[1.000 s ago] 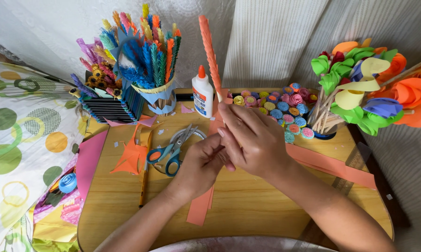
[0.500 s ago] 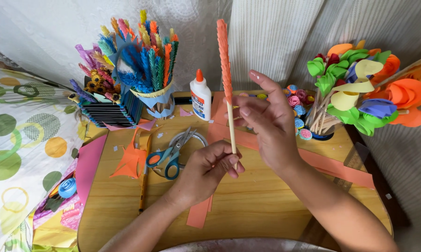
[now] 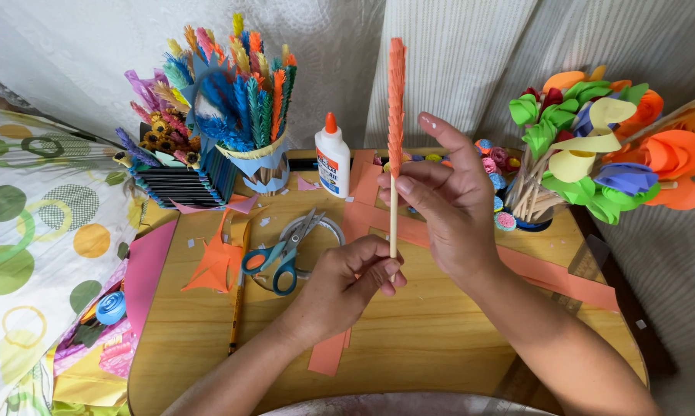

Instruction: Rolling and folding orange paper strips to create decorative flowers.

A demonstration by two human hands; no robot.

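You held a wooden stick (image 3: 393,223) upright over the middle of the table (image 3: 440,347), its upper part wrapped in fringed orange paper (image 3: 396,104). Your left hand (image 3: 349,279) was closed around the stick's bottom end, fingers curled tight on it. Your right hand (image 3: 449,204) stood just beside the stick higher up, with thumb and fingertips touching it where the fringe ended and the other fingers spread loosely upward. Under your hands lay orange strips (image 3: 552,273) flat on the table, one running out beneath your left wrist. Left of your left hand were scissors (image 3: 282,253) with blue and green handles lying across a tape roll (image 3: 322,229), a pencil (image 3: 237,296) and an orange scrap (image 3: 213,266). A glue bottle (image 3: 332,158) stood behind the stick, a cup of fringed sticks (image 3: 243,100) to its left, and paper flowers (image 3: 609,146) stood at the right.
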